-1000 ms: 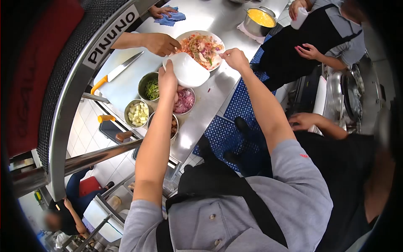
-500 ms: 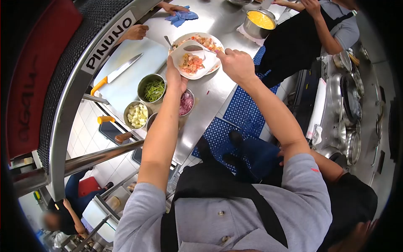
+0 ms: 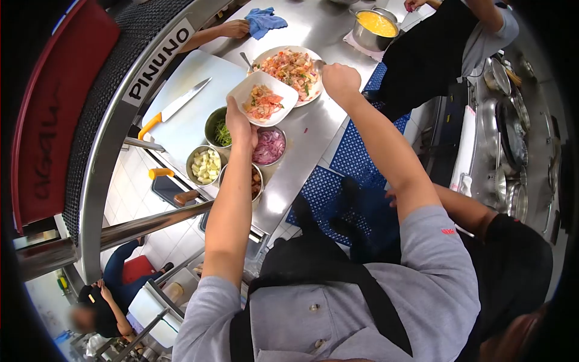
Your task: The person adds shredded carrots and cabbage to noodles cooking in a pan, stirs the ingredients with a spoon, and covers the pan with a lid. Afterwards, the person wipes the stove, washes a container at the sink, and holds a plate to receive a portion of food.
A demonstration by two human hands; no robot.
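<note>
My left hand grips a white square bowl by its near left side; chopped orange-pink and pale food lies in it. In my right hand is a metal spoon, at the right edge of a large white plate. The plate carries a heap of similar chopped food with bits of green. A second utensil handle sticks out from its left side. Below my left hand stand metal bowls of sliced red onion, green strips, pale cubes and brown pieces.
A yellow-handled knife lies on a white cutting board. A co-worker's hand is beside a blue cloth. A pot of yellow liquid stands at the back right, near another person.
The bowl has moved left and down, off the plate, uncovering more of it. My right hand has swung the spoon from above the bowl to the plate's right edge.
</note>
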